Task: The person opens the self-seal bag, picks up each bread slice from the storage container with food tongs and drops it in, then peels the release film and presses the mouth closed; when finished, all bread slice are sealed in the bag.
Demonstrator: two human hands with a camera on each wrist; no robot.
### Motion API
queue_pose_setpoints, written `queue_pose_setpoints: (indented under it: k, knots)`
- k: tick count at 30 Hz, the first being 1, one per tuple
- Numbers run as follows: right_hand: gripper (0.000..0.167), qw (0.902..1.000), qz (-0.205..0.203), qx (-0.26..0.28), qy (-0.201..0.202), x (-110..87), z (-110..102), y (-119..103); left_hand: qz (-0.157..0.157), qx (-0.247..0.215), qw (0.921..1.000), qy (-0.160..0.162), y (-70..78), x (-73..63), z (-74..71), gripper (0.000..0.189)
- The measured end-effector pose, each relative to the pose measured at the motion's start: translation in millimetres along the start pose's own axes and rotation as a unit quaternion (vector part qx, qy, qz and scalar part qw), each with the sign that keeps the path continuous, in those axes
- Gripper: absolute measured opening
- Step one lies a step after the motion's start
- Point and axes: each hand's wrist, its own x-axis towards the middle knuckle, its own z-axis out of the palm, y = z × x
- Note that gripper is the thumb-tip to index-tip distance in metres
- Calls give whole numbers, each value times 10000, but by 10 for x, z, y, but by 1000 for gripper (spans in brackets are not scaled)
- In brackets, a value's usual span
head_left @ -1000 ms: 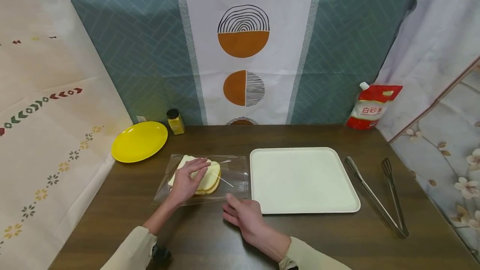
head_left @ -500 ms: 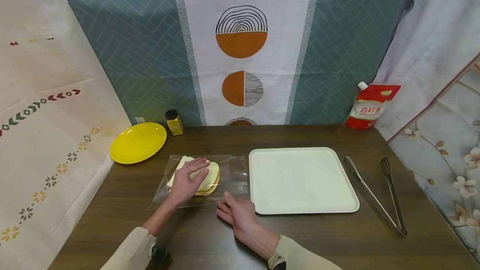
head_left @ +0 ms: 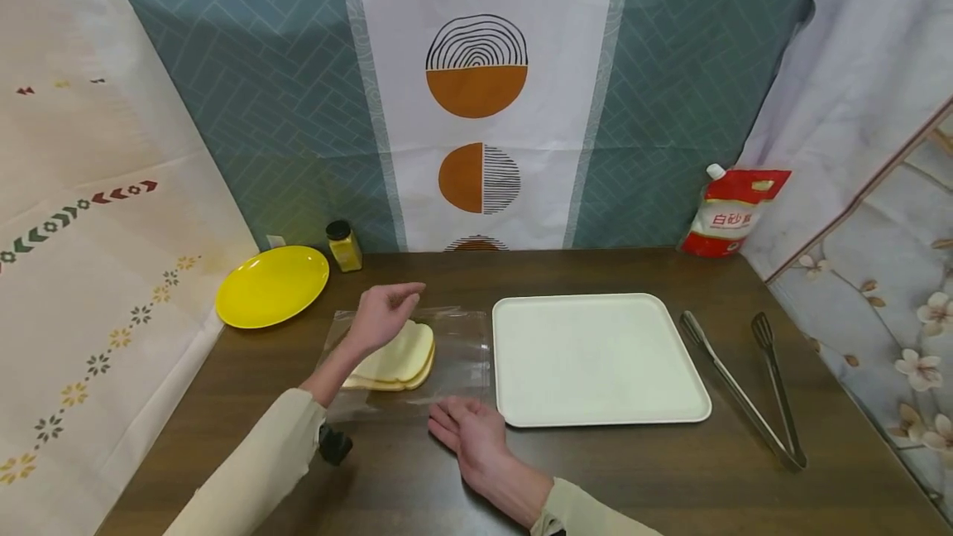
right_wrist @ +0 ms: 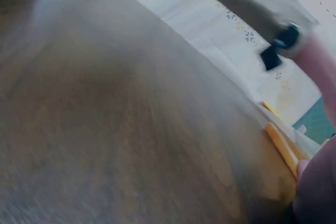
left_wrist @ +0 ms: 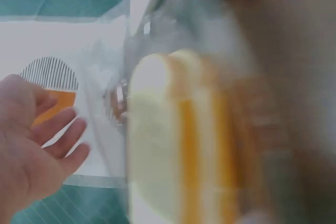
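Observation:
Sliced bread [head_left: 402, 354] lies inside a clear plastic bag [head_left: 465, 346], left of the middle of the table. In the left wrist view the bread [left_wrist: 152, 145] shows as pale slices with orange-brown crusts, partly blurred. My left hand [head_left: 381, 317] is over the upper left part of the bread and hides some of it; its fingers are loosely bent, with nothing held. My right hand [head_left: 469, 437] is at the bag's near right edge, side down, fingers loosely curled. In the right wrist view only part of that hand [right_wrist: 317, 187] shows, close beside a bread crust [right_wrist: 282, 148].
A white tray [head_left: 596, 362] sits just right of the bag, with metal tongs [head_left: 733, 387] beyond it. At the back left are a yellow plate [head_left: 271, 288] and a black-capped yellow jar [head_left: 344, 246]. A red and white pouch [head_left: 730, 213] stands at the back right.
My left hand has risen off the bread and moved a little away from me, uncovering more of the slices. My right hand has shifted slightly left, along the bag's near edge.

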Motion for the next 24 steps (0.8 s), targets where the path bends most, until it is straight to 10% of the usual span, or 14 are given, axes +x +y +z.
queue_pose_setpoints:
  k: [5, 12, 18, 24]
  knots:
    - [10, 9997, -25, 248, 78, -18, -8, 48, -232, 470, 9864, -1560, 59, 436, 24, 27]
    - [15, 9994, 11, 327, 94, -41, 5, 85, -575, 637, 9319, -3523, 71, 752, 109, 28]
    - [16, 9994, -7, 313, 114, -71, -6, 79, -1056, 346, 9022, -4166, 71, 862, 182, 25]
    - [18, 9990, 17, 413, 146, -94, -11, 91, -1209, 446, 8897, -4379, 50, 861, 230, 21]
